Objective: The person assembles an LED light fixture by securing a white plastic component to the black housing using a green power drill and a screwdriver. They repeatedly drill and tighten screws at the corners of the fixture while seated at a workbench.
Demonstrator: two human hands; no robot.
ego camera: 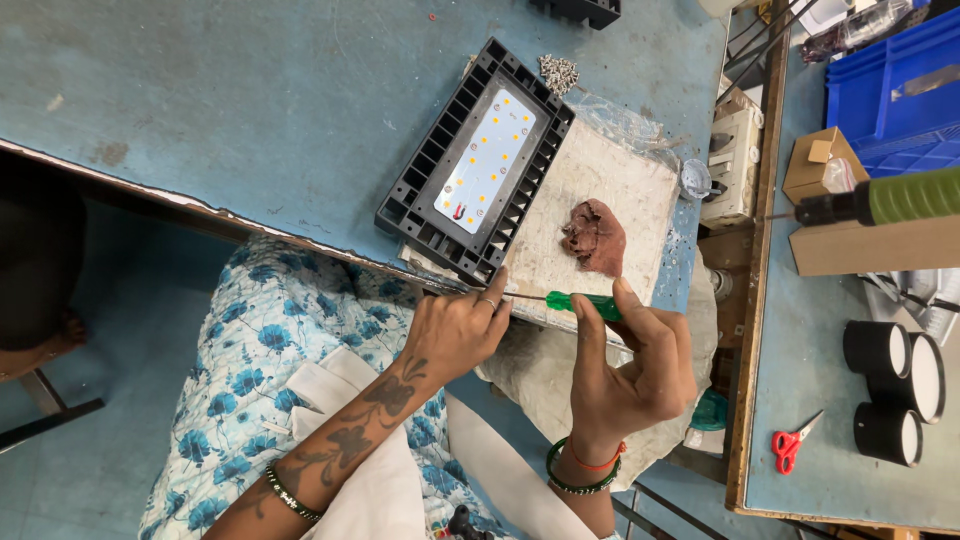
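Left hand: the left hand (455, 335) is curled shut, palm down, at the near edge of the blue table (250, 100). Its fingertips pinch the thin metal end of the screwdriver (570, 301), right by the corner of the black light case (475, 160).
Right hand: the right hand (630, 365) is turned up with its fingers bent. The thumb and first finger close on the green handle of the screwdriver.
Screwdriver: one. It lies flat between the two hands, over the edge of the white board (600, 180).
Light case: one, black, with ribs all round. It rests tilted, partly on the table and partly on the white board. A white strip with small yellow dots sits in its middle.
Brown lump: one lump of brown putty (594, 237) on the white board, just above the screwdriver.
Screws: one small pile of screws (558, 71) near the far end of the light case.
Other table: one pair of red scissors (792, 441), three round black lights (895, 385), one green power tool (890, 200).
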